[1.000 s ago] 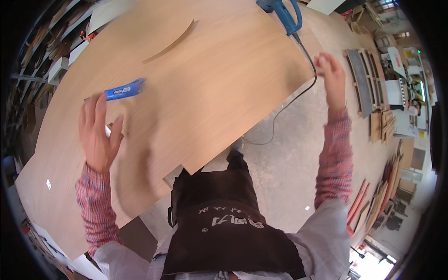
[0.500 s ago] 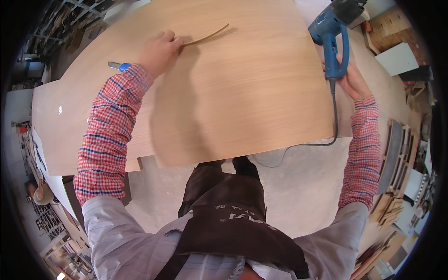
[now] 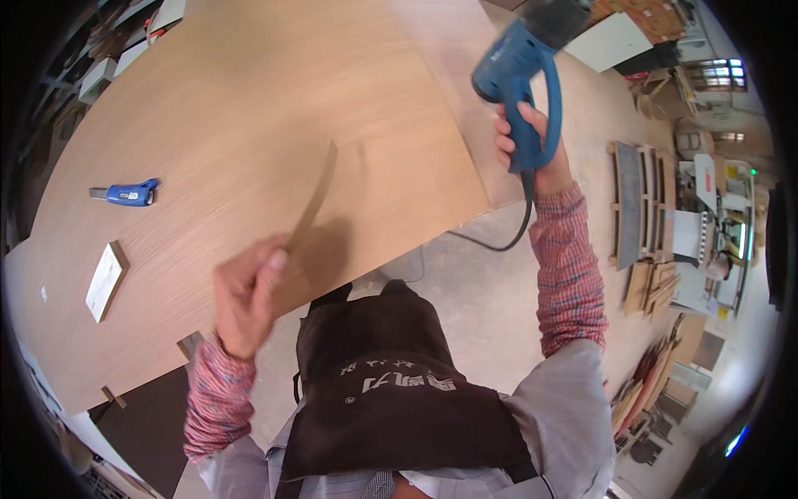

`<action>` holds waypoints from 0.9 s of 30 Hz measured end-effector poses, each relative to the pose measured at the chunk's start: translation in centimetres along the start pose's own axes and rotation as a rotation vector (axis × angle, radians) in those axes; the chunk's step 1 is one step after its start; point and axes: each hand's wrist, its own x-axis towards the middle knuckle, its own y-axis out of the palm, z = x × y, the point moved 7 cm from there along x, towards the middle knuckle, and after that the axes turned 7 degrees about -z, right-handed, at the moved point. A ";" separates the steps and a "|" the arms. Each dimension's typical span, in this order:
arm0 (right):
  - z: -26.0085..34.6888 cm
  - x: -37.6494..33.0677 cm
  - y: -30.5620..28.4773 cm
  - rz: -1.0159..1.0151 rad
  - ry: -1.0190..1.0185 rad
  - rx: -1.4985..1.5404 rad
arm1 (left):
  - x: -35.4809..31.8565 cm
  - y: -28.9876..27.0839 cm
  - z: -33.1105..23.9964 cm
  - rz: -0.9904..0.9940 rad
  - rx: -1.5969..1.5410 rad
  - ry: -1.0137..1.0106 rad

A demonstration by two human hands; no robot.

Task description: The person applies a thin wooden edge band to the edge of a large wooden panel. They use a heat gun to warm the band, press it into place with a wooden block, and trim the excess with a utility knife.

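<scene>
Both hands' fingers grip: left hand [image 3: 249, 291] pinches a thin, curved, tan strip [image 3: 317, 198], right hand [image 3: 536, 150] clasps a blue-black heat gun [image 3: 511, 62].

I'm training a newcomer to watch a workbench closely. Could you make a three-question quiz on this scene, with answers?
1. Which hand holds the blue heat gun?

2. True or false: the left hand is empty.

3. Besides the white-faced block, what lies on the wood-coloured worktop?
A) a red hammer
B) a blue-handled tool
C) a coil of rope

Key:
1. The right hand.
2. False: it holds a thin curved strip.
3. B.
</scene>
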 end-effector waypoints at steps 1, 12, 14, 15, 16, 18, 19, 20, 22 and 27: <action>0.6 -1.1 -0.9 -0.064 -0.013 0.004 | -1.2 1.4 -0.5 0.014 -0.030 0.040; 8.1 -10.7 -19.9 -0.188 -0.190 0.033 | 1.1 21.9 -10.4 -0.124 0.551 0.664; 8.4 -10.6 -24.7 -0.267 -0.198 -0.151 | 2.6 25.2 -9.9 -0.105 0.687 0.588; 8.9 -11.0 -27.4 -0.500 -0.314 -0.302 | 2.9 26.8 -9.5 -0.078 0.738 0.554; 9.4 -11.4 -26.3 -0.468 -0.340 -0.348 | 3.1 27.0 -9.0 -0.103 0.742 0.481; 10.8 -11.7 -26.0 -0.422 -0.394 -0.460 | 1.9 27.3 -8.1 -0.150 0.733 0.319; 12.1 -12.2 -26.3 -0.443 -0.398 -0.545 | 1.3 28.0 -8.0 -0.144 0.718 0.256; 13.6 -12.7 -26.6 -0.464 -0.402 -0.629 | 0.7 28.6 -8.1 -0.137 0.703 0.194; 16.7 -12.9 -26.3 -0.439 -0.416 -0.775 | 0.0 29.5 -8.6 -0.192 0.588 0.162; 20.6 -12.4 -20.6 -0.299 -0.434 -1.089 | -1.5 32.3 -5.1 -0.286 -0.090 -0.071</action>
